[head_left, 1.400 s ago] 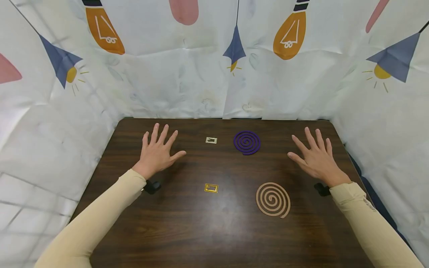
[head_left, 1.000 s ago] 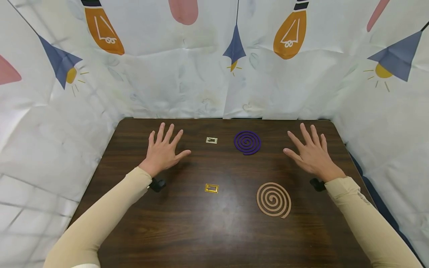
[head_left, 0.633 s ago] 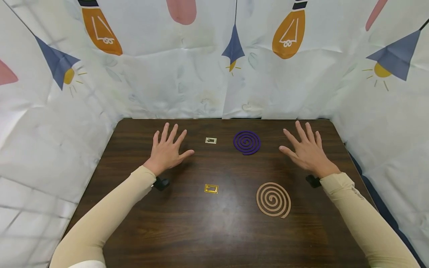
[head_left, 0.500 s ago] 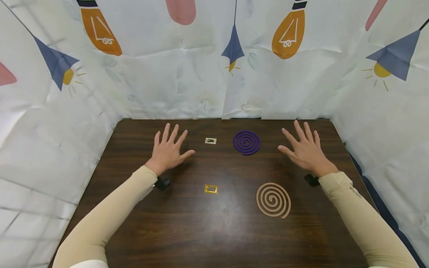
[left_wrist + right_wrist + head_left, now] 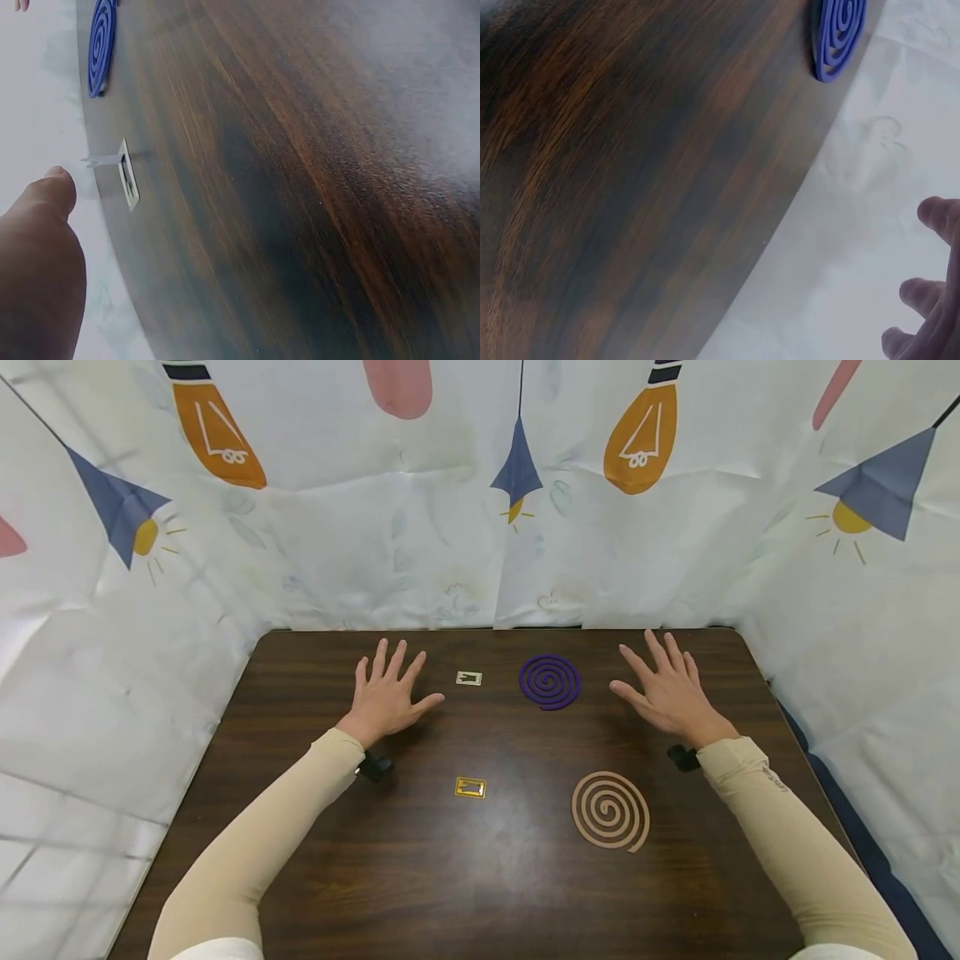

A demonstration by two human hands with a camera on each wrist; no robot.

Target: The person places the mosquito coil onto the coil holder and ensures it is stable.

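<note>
My left hand [image 5: 384,702] is above the left half of the table, fingers spread, holding nothing. Just right of it lies a small silver coil stand [image 5: 462,678]; the left wrist view shows a raised prong on this metal stand [image 5: 129,184]. My right hand [image 5: 671,697], also spread and holding nothing, is to the right of a purple mosquito coil [image 5: 549,682]. A tan mosquito coil [image 5: 610,810] lies nearer the front. Left of that coil is a gold coil stand [image 5: 470,795]. Neither hand touches any of these pieces.
The dark wooden table [image 5: 360,877] has rounded far corners. A white curtain [image 5: 337,543] printed with lamps and bulbs hangs along its back and sides. Each wrist carries a small black camera [image 5: 375,767].
Both hands have drifted inward, the left toward the right and the right toward the left, fingers still spread. The coils and stands stay where they were on the table.
</note>
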